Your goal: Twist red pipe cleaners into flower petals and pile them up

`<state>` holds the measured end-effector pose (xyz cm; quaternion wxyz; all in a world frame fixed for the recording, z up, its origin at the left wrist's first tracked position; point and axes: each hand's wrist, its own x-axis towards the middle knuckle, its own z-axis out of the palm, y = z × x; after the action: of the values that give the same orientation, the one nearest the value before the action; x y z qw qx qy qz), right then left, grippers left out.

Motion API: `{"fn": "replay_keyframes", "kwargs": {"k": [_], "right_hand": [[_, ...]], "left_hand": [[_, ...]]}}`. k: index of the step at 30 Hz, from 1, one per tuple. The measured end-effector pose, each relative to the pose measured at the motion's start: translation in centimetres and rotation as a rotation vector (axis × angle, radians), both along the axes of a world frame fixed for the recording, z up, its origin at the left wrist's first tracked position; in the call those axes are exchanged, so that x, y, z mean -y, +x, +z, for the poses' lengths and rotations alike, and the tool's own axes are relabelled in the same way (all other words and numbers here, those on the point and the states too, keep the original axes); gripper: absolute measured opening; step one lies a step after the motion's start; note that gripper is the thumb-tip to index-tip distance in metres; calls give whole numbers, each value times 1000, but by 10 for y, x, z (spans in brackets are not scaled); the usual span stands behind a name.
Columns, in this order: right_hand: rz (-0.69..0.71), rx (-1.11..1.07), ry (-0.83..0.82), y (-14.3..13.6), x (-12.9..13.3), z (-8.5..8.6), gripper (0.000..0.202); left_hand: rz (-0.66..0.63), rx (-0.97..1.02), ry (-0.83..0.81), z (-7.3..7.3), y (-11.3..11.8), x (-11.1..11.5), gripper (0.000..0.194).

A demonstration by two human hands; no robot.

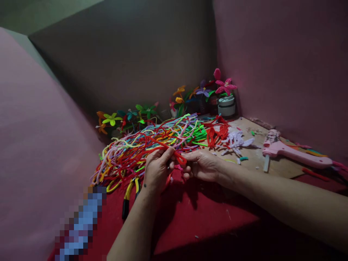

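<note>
The left grip point(160, 165) and right grip point(202, 165) both pinch a red pipe cleaner point(179, 158), its loop showing between them. Beyond them spreads a multicoloured heap point(144, 141). Farther back stands a grey-white container point(226, 108); a pink flower point(226, 86) shows above, whether from inside I cannot tell.

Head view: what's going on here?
A person's bare left hand pinches a fuzzy red pipe cleaner, with the right hand's fingertips at its looped end. Beyond them lies a pile of multicoloured fuzzy pipe cleaners. Yellow-and-black-handled pliers lie beside the left wrist; a pink plastic glue gun rests off to the right.
</note>
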<state>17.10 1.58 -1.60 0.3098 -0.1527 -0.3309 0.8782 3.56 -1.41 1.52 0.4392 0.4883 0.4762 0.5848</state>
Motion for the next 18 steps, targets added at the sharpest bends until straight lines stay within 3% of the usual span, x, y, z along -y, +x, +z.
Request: {"fn": "replay_keyframes", "kwargs": {"k": [5, 10, 18], "right_hand": [[87, -66, -54, 1, -2, -5, 17], [-27, -62, -161, -3, 1, -6, 14], [-153, -14, -16, -7, 1, -6, 9]], "left_hand": [[-6, 10, 33, -2, 0, 0, 20], [30, -23, 70, -1, 0, 0, 18], [127, 55, 44, 2, 4, 3, 17]]}}
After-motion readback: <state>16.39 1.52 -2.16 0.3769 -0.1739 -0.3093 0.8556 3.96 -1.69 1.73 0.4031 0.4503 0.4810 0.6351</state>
